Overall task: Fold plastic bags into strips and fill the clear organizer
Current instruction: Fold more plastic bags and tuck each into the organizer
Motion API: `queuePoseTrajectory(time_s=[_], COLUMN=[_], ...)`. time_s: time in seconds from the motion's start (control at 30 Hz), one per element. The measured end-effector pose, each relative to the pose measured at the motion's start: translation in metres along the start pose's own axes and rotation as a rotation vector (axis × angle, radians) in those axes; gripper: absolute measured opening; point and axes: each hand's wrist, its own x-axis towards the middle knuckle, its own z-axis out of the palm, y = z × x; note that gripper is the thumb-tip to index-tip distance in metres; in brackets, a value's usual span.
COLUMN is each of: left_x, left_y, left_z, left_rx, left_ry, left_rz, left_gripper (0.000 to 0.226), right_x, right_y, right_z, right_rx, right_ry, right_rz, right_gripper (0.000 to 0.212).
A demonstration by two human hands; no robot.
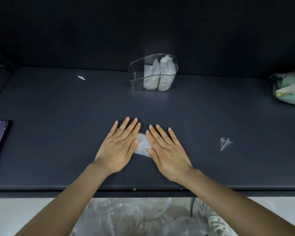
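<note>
Both hands are down flat on the counter (pixel 58 133). The left hand (pixel 121 147) and the right hand (pixel 167 150) lie side by side, angled toward each other, and between them sits a folded plastic bag (pixel 142 144), a small pale strip. Each grip is spread apart, fingers straight, palms pressing on the two ends of the strip; only its middle shows between the thumbs.

Farther back, well apart from the hands, the clear organizer (pixel 134 77) stands upright near the dark back wall. White folded bags (pixel 165 72) stand on end in its right-hand compartments.

Off to the right lies a crumpled clear scrap (pixel 225 143), and at the far right edge a greenish bundle of bags (pixel 289 89). Below the counter's front edge, a heap of clear plastic (pixel 126 217) lies beside a white shoe (pixel 215 220).
</note>
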Motion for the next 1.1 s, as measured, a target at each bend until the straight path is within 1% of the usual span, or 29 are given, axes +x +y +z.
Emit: queuePoseTrajectory(time_s=[0.07,0.17,0.23,0.3,0.37,0.43,0.47,0.53,0.63,0.7,0.77,0.8,0.87,0.9,0.97,1.0,1.03,1.1], left_x=[0.000,0.001,0.000,0.000,0.000,0.000,-0.001,-0.002,-0.001,0.000,0.001,0.001,0.001,0.002,0.005,0.007,0.009,0.010], left_y=[0.002,0.003,0.004,0.005,0.007,0.008,0.009,0.009,0.008,0.007,0.005,0.005,0.005,0.004,0.003,0.004,0.004,0.006], left_z=[0.001,0.002,0.001,0.000,0.001,0.002,0.002,0.004,0.001,-0.004,-0.014,-0.020,-0.034,-0.040,-0.053,-0.058,-0.062,-0.065], left_rx=[0.020,0.037,0.048,0.054,0.061,0.041,0.024,-0.004,-0.074,-0.224,-0.420,-0.480,-0.532,-0.587,-0.817,-0.943,-1.050,-1.204], left_ry=[0.014,0.018,0.015,0.016,0.017,0.004,-0.005,-0.013,-0.022,0.010,0.046,0.083,0.124,0.088,-0.058,-0.119,-0.151,-0.160], left_rz=[-0.013,-0.014,-0.017,-0.021,-0.038,-0.071,-0.090,-0.114,-0.128,-0.166,-0.261,-0.290,-0.286,-0.292,-0.326,-0.339,-0.351,-0.398], left_gripper=[0.052,0.051,0.052,0.052,0.053,0.053,0.052,0.052,0.056,0.065,0.077,0.083,0.085,0.082,0.069,0.057,0.043,0.020], right_x=[-0.006,-0.021,-0.029,-0.030,-0.025,-0.021,-0.018,-0.011,-0.001,0.002,0.004,0.006,0.009,0.011,0.015,0.018,0.021,0.028], right_y=[0.009,0.030,0.037,0.035,0.027,0.015,0.008,-0.003,-0.008,-0.005,-0.001,0.001,0.008,0.011,0.016,0.018,0.019,0.021], right_z=[0.000,-0.001,-0.003,-0.007,-0.014,-0.017,-0.017,-0.017,-0.020,-0.028,-0.035,-0.040,-0.049,-0.055,-0.068,-0.074,-0.079,-0.086], right_rx=[-0.013,-0.033,-0.035,0.019,0.082,0.084,0.084,0.165,0.398,0.545,0.735,0.843,1.025,1.086,1.167,1.185,1.186,1.178], right_ry=[-0.026,-0.065,-0.047,0.058,0.222,0.354,0.378,0.339,0.235,0.217,0.221,0.220,0.183,0.139,0.042,0.013,-0.003,-0.004], right_rz=[-0.012,0.022,0.039,0.093,0.223,0.357,0.407,0.502,0.634,0.665,0.671,0.665,0.605,0.551,0.436,0.395,0.370,0.358], right_gripper=[0.060,0.062,0.062,0.061,0.059,0.050,0.044,0.032,0.014,0.010,0.015,0.018,0.023,0.023,0.021,0.020,0.019,0.016])
